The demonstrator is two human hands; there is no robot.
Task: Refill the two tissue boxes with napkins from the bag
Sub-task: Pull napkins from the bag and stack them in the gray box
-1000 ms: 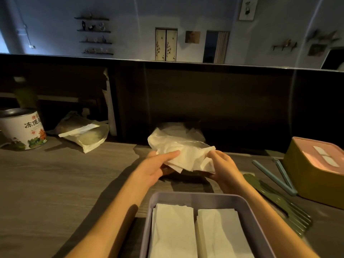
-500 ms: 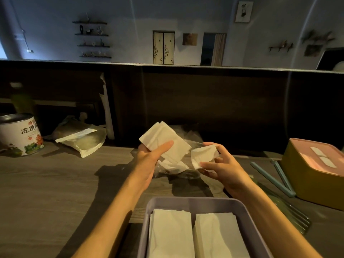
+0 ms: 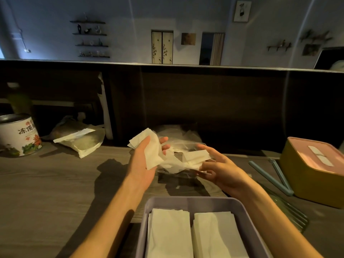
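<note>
Above the middle of the wooden surface [image 3: 46, 192], the left hand [image 3: 143, 164] holds a small sheaf of white napkins [image 3: 149, 149], thumb pressed across the front and fingers curled behind. The right hand [image 3: 221, 170] sits just beside it with fingers loosely spread; a folded napkin [image 3: 196, 155] lies against its fingertips at the mouth of the clear plastic bag [image 3: 176, 144], but I cannot tell whether it is pinching that napkin or only touching it. The bag lies crumpled on the surface, under and behind both hands.

At the near edge stands the open grey tissue box [image 3: 188, 201], with two stacks of napkins side by side in it. Toward the right edge sits the yellow tissue box with a pink lid [image 3: 314, 170], closed, and blue-grey clips [image 3: 273, 175] lie just beside it. At the far left corner stand a printed tea tin [image 3: 18, 135] and a sealed pouch [image 3: 81, 138].
</note>
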